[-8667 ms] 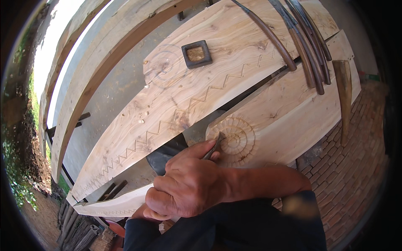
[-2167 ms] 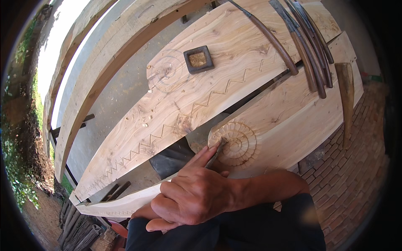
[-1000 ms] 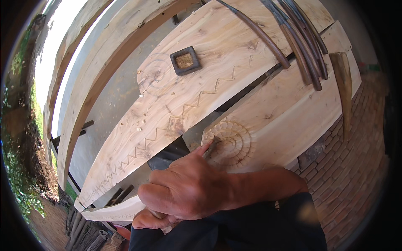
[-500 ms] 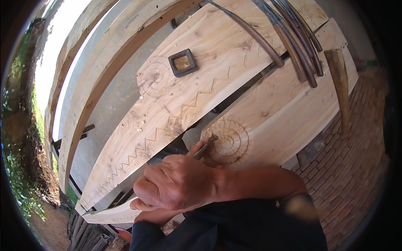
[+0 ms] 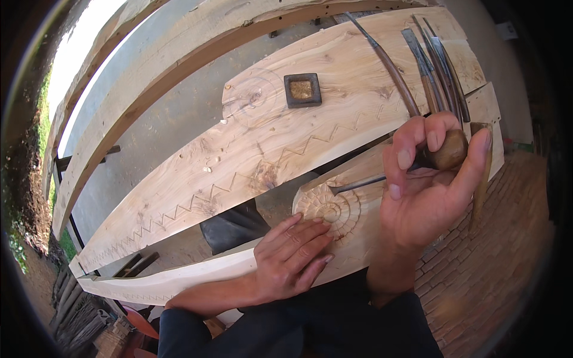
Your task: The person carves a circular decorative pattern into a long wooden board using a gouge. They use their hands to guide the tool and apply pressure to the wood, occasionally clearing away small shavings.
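Note:
My left hand (image 5: 292, 256) rests with its fingers laid out on a pale wooden board (image 5: 370, 238), at the lower left of a carved spiral (image 5: 340, 216) with scalloped segments. Off to the right, my right hand (image 5: 424, 206) is raised above the same board, palm up. Its fingers are curled round a wood chisel (image 5: 371, 180), whose rounded wooden handle end shows between fingers and thumb. The chisel's thin metal shaft slants left, and its flared tip appears over the upper part of the spiral. Whether the tip touches the wood I cannot tell.
A second board (image 5: 197, 173) bears a zigzag line and wood chips. On it sit a small dark square box (image 5: 292, 101) and a long-handled chisel (image 5: 388, 71). Several more chisels (image 5: 440, 71) lie far right, near a wooden club (image 5: 479, 203). Thick curved beams (image 5: 137, 80) stand at left.
My right hand has lifted off the carving and moved right, turning palm up with the chisel. My left hand, mostly hidden before, now lies in plain sight beside the spiral.

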Available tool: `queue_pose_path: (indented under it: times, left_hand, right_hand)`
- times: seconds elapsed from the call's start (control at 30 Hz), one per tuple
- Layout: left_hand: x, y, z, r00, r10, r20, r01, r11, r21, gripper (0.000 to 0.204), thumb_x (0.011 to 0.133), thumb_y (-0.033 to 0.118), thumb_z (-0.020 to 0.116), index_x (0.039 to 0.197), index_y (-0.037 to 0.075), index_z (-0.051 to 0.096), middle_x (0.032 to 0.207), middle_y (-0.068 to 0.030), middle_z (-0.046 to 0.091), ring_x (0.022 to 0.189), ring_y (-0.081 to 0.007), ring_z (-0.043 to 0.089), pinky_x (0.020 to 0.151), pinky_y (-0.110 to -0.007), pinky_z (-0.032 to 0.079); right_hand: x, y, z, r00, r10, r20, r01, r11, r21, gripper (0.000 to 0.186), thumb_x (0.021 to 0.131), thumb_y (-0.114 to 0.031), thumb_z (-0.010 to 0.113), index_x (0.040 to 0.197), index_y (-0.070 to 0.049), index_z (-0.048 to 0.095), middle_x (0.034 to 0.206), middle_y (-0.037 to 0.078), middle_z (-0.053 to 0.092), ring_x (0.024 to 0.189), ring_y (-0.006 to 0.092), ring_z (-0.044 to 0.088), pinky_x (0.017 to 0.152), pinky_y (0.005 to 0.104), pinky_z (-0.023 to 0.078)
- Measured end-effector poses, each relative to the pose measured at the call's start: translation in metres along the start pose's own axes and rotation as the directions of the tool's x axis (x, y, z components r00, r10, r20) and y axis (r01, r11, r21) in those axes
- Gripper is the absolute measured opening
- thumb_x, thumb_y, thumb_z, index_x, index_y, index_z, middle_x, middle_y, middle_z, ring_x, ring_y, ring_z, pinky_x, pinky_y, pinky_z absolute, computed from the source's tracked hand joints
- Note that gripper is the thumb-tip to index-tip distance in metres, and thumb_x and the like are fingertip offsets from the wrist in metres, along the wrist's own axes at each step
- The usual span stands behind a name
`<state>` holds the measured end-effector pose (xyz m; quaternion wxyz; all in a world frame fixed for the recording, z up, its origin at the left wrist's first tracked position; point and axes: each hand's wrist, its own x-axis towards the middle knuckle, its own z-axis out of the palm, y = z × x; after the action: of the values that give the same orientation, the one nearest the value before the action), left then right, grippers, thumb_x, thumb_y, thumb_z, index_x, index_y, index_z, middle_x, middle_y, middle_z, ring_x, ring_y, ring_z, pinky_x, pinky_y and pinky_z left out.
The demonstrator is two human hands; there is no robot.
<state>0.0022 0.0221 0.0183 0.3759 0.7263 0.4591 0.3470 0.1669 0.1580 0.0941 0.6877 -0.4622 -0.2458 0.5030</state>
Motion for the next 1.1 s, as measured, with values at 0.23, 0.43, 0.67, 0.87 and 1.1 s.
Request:
queue_pose_path:
  times: [0.23,0.43,0.67,0.87,1.1]
  left_hand:
    - [-0.002,-0.003,0.001,0.999,0.016,-0.038,-0.015,0.999,0.049,0.042,0.081,0.014,0.088,0.12,0.003,0.078,0.135,-0.0201,0.074,0.128,-0.0383,0.071,0.113,-0.05,0.053]
    - [0.002,-0.001,0.003,1.0,-0.016,-0.007,0.016,0.996,0.09,0.049,0.079,0.017,0.089,0.124,0.002,0.077,0.144,-0.0234,0.069,0.135,-0.0415,0.066,0.111,-0.051,0.052]
    - [0.001,-0.002,0.003,1.0,-0.009,-0.005,0.01,0.994,0.106,0.051,0.079,0.017,0.089,0.125,0.002,0.076,0.145,-0.0248,0.068,0.135,-0.0415,0.065,0.111,-0.051,0.052]
    - [0.0,-0.004,0.004,1.0,0.005,-0.006,-0.004,0.995,0.098,0.052,0.079,0.017,0.089,0.126,0.001,0.075,0.144,-0.026,0.068,0.133,-0.0426,0.066,0.11,-0.051,0.053]
    - [0.001,-0.004,0.004,1.0,-0.001,-0.001,0.001,0.995,0.097,0.052,0.079,0.017,0.089,0.126,0.0,0.075,0.144,-0.0266,0.068,0.132,-0.043,0.066,0.11,-0.052,0.053]
  right_hand:
    - [-0.005,0.012,-0.001,0.996,0.083,0.018,-0.083,0.996,-0.021,0.056,0.117,-0.057,0.033,0.092,-0.009,0.048,0.061,0.009,0.05,0.038,0.0132,0.032,0.035,0.0255,0.024]
    - [-0.008,0.021,-0.003,0.998,0.012,0.066,-0.008,0.998,-0.062,0.05,0.117,-0.052,0.042,0.092,-0.009,0.049,0.065,0.006,0.049,0.039,0.0104,0.029,0.032,0.023,0.023]
    - [-0.007,0.022,-0.005,0.997,0.052,0.058,-0.049,0.998,-0.05,0.053,0.117,-0.056,0.037,0.096,-0.009,0.047,0.062,0.008,0.049,0.037,0.0131,0.029,0.035,0.0267,0.025]
    - [-0.007,0.024,-0.004,0.997,0.045,0.063,-0.04,0.997,-0.07,0.052,0.117,-0.056,0.037,0.096,-0.009,0.047,0.063,0.007,0.049,0.037,0.0128,0.03,0.035,0.0264,0.025]
    - [-0.009,0.026,-0.002,0.999,0.031,0.026,-0.026,0.985,-0.171,0.052,0.117,-0.056,0.036,0.096,-0.009,0.047,0.063,0.007,0.049,0.038,0.0126,0.031,0.036,0.0261,0.025]
